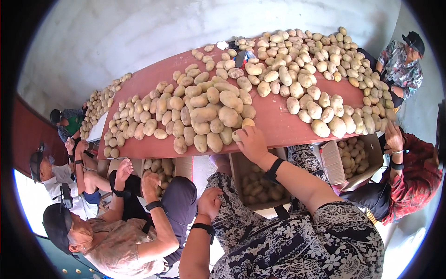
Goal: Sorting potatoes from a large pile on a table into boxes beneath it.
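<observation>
At the near edge of the reddish-brown table (274,118), my right hand (252,143) has its fingers curled over a potato (248,122) beside a large heap of potatoes (204,114). Part of that potato is hidden under the fingers. My left hand (210,203) rests by my patterned thigh, its fingers curled in with nothing showing in them. Between my knees, below the table edge, stands a cardboard box (238,169) with potatoes (262,186) in it.
More potatoes (302,60) cover the table's far right. At my left a person in a cap (111,237) sits by a box of potatoes (162,174); at my right sits a person in a red shirt (413,176) near another box (327,162). Other people sit farther off.
</observation>
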Demonstrator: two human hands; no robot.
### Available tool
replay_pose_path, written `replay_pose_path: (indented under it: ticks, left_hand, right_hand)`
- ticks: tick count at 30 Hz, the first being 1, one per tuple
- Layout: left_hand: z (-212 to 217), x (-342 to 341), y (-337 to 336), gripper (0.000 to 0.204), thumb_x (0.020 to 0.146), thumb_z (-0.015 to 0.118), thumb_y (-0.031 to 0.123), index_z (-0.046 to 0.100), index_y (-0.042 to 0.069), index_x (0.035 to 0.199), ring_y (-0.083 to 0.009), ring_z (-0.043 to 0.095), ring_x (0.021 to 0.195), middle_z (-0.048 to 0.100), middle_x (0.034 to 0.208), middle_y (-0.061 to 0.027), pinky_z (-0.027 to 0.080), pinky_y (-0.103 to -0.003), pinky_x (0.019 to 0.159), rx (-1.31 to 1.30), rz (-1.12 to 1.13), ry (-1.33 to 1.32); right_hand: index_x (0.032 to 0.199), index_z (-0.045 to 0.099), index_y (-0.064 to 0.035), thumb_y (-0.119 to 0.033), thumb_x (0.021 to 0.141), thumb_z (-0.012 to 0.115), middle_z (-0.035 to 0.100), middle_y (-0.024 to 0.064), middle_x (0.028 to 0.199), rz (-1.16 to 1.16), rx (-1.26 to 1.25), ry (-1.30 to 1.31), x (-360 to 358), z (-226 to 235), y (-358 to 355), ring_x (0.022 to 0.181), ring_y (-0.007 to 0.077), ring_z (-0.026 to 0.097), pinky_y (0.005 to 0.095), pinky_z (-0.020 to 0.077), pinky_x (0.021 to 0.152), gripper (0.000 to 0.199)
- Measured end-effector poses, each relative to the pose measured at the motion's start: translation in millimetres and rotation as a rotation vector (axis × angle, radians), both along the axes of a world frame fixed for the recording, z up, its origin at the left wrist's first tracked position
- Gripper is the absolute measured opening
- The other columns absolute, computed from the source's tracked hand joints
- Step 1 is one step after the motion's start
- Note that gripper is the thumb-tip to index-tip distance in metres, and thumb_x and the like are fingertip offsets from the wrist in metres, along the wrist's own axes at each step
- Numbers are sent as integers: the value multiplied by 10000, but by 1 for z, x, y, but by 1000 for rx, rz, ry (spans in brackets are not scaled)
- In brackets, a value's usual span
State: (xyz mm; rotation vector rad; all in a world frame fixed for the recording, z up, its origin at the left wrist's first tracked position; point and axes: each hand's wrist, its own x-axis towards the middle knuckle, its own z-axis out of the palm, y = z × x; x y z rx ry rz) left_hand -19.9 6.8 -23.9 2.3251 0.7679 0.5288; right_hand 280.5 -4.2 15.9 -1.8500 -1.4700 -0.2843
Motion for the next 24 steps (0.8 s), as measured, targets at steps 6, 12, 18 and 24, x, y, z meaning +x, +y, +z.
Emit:
replay_pose_path:
  ticks: [6,12,18,24]
  left_hand:
    - [-2,-2,1,242,744,539,10,695,69,919,-328,640,1022,691,1049,-131,515,-401,921,-25,0,19]
    - [-1,1,2,264,729,519,8,696,52,920,-342,641,1014,687,1039,-155,510,-404,922,-12,-21,-20]
    - [6,4,-1,252,731,507,-20,691,44,891,-339,642,994,688,1002,-152,509,-407,912,-6,-26,-46]
    - [2,5,1,231,738,518,-23,686,44,880,-334,642,992,689,992,-145,510,-405,906,27,-31,-52]
  right_hand:
    - [990,586,-138,-222,687,765,517,70,950,-56,-14,-36,2,-6,3,928,271,529,419,414,729,362]
    - [1037,582,-129,-253,743,739,532,89,993,-7,-66,33,19,0,-16,987,296,531,429,418,795,355]
    - [1122,593,-90,-239,797,661,558,124,1136,-637,-412,-99,101,19,-73,1132,299,512,459,416,946,364]
    - [1182,561,-82,-262,744,687,505,131,1228,-922,-512,33,166,35,-141,1206,313,461,482,397,983,490]
